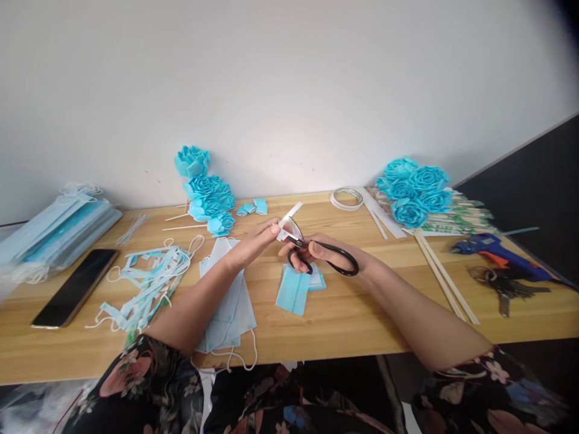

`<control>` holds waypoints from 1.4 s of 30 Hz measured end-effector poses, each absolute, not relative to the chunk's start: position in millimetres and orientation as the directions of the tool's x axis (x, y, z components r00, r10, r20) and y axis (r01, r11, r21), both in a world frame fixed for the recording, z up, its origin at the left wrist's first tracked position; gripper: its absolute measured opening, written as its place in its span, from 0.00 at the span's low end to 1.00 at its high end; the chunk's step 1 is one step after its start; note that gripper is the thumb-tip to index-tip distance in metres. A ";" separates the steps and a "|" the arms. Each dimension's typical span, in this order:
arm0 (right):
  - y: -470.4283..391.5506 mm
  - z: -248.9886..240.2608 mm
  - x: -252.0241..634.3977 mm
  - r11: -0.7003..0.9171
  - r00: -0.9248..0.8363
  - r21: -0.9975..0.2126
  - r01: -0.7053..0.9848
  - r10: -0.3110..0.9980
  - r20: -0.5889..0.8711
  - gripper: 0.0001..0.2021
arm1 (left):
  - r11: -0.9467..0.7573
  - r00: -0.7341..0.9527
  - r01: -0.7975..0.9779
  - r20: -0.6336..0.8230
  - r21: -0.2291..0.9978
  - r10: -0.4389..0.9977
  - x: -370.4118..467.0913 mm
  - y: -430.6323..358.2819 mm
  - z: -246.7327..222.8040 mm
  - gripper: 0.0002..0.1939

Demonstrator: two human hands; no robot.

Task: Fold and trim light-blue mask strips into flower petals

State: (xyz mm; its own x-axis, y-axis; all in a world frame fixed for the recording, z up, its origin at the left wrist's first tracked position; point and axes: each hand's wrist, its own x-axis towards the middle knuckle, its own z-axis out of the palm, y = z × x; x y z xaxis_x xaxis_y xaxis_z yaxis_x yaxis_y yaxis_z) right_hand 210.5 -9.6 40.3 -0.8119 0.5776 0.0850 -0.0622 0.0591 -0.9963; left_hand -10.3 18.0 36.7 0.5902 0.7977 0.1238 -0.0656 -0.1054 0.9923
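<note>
My left hand (257,242) pinches a small white piece (289,218) between thumb and fingers, above the middle of the table. My right hand (312,250) is closed round the black handles of a pair of scissors (342,260). The scissor blades point up and left and meet the white piece near my left fingertips. Below my hands lie cut light-blue pieces (293,290), partly stacked. Beneath my left forearm, flat blue masks (228,316) with white ear loops rest on the wood.
Blue flowers (210,196) and small blue folded pieces (253,207) lie at the back. Mask stack (58,226), phone (75,289) and strip scraps (151,277) are left. Tape roll (347,198), more flowers (414,190), sticks (446,277), glue gun (506,256) and keys (504,289) are right.
</note>
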 end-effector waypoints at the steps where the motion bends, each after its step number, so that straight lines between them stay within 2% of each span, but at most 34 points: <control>1: -9.5 39.7 210.1 0.060 -0.810 -0.996 -0.059 0.581 0.083 0.35 | -0.128 0.608 -0.051 0.133 0.990 0.783 -10.5 17.1 37.2 0.31; 5: -8.8 38.5 208.3 0.084 -0.803 -0.996 -0.037 0.591 0.079 0.36 | -0.160 0.694 -0.010 0.122 0.987 0.710 -9.1 12.9 38.6 0.31; 12: -8.0 36.9 207.2 0.094 -0.802 -0.994 -0.049 0.589 0.096 0.36 | -0.164 0.677 -0.045 0.151 0.985 0.720 -8.0 13.3 33.0 0.30; 16: -7.9 31.9 206.9 0.067 -0.795 -0.992 -0.105 0.593 0.124 0.35 | -0.073 0.642 -0.134 0.143 0.988 0.754 -10.1 15.2 27.6 0.28; 20: -8.1 30.9 207.3 0.043 -0.796 -0.991 -0.125 0.592 0.126 0.34 | 0.039 0.684 -0.197 0.109 0.980 0.721 -8.4 14.8 27.7 0.23; 25: -7.3 33.4 207.4 0.055 -0.813 -0.991 -0.122 0.568 0.132 0.36 | 0.033 0.621 -0.230 0.120 0.973 0.775 -7.2 16.3 26.0 0.15; 31: -5.5 27.2 205.7 -0.009 -0.809 -0.981 -0.194 0.566 0.155 0.35 | 0.102 0.597 -0.257 0.075 0.961 0.799 -7.6 18.0 22.7 0.17; 37: -5.7 24.7 204.4 0.037 -0.772 -0.994 -0.099 0.628 0.100 0.36 | 0.035 0.595 -0.243 0.120 0.969 0.795 -4.1 18.3 17.1 0.13; 42: -6.1 20.8 202.8 0.012 -0.750 -0.993 -0.121 0.654 0.100 0.35 | 0.026 0.563 -0.256 0.127 0.966 0.817 -4.1 19.2 13.7 0.12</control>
